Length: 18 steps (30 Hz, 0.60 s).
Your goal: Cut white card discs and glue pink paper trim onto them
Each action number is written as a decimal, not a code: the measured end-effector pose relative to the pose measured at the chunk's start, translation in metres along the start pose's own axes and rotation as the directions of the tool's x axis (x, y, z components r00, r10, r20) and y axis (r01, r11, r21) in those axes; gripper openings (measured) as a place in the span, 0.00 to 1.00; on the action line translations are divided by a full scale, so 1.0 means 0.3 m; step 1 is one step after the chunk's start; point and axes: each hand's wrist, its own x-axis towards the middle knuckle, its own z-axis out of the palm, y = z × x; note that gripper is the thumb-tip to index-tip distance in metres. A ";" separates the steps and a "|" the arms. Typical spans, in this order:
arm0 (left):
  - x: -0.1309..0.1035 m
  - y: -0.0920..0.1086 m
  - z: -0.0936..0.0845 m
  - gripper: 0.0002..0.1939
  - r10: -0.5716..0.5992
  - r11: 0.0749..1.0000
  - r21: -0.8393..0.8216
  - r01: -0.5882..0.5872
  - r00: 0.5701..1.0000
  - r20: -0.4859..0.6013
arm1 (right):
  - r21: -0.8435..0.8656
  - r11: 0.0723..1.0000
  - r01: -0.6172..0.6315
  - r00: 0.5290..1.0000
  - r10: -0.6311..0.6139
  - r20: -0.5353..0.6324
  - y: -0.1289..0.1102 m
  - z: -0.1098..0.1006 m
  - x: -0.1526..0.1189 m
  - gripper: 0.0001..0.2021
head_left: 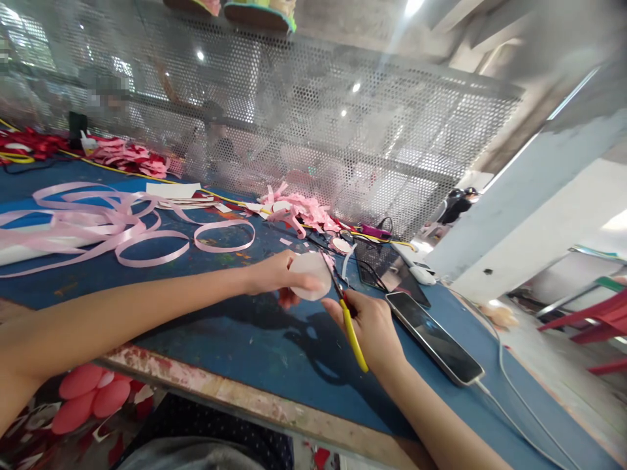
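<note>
My left hand point(281, 275) pinches a pale, round paper disc point(312, 267), thumb on top and fingers underneath. My right hand point(369, 320) grips a pair of yellow-handled scissors point(353, 336). The dark blades meet the disc's right edge; how far apart they stand is hard to make out. Both hands are held above the blue tabletop point(215, 333), where their shadows fall. Just beyond them lies a heap of pink paper pieces point(304, 207).
Loops of pink ribbon point(132, 228) spread across the left side. A phone point(435, 336) with a white cable lies at the right, near a dark tablet point(392, 271) and a white mouse point(422, 274). A perforated metal screen point(313, 117) stands along the back edge.
</note>
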 end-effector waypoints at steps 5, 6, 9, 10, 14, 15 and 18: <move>0.006 -0.047 0.088 0.17 0.142 0.973 -0.140 -0.186 0.951 -0.275 | 0.027 0.999 -0.037 0.997 0.036 0.065 0.004 -0.001 0.004 0.26; 0.003 -0.051 0.096 0.16 0.153 0.977 -0.102 -0.187 0.949 -0.275 | 0.038 0.998 -0.040 0.995 0.036 0.098 0.001 0.001 0.005 0.26; -0.012 -0.057 0.102 0.17 0.154 0.987 -0.018 -0.163 0.958 -0.240 | 0.077 0.997 -0.030 0.989 0.018 0.148 -0.006 0.006 0.007 0.24; -0.016 -0.058 0.100 0.17 0.149 0.988 -0.010 -0.156 0.960 -0.235 | 0.086 0.996 -0.023 0.989 0.010 0.148 -0.008 0.008 0.007 0.24; -0.023 -0.055 0.096 0.17 0.115 0.993 -0.012 -0.120 0.971 -0.210 | 0.098 0.995 0.001 0.991 -0.014 0.133 -0.010 0.010 0.004 0.24; -0.023 -0.052 0.095 0.17 0.098 0.994 -0.017 -0.103 0.976 -0.193 | 0.099 0.995 0.006 0.991 -0.020 0.135 -0.009 0.010 0.003 0.24; -0.021 -0.039 0.088 0.16 0.052 0.998 -0.030 -0.057 0.987 -0.150 | 0.094 0.995 0.014 0.991 -0.027 0.134 -0.006 0.007 -0.001 0.25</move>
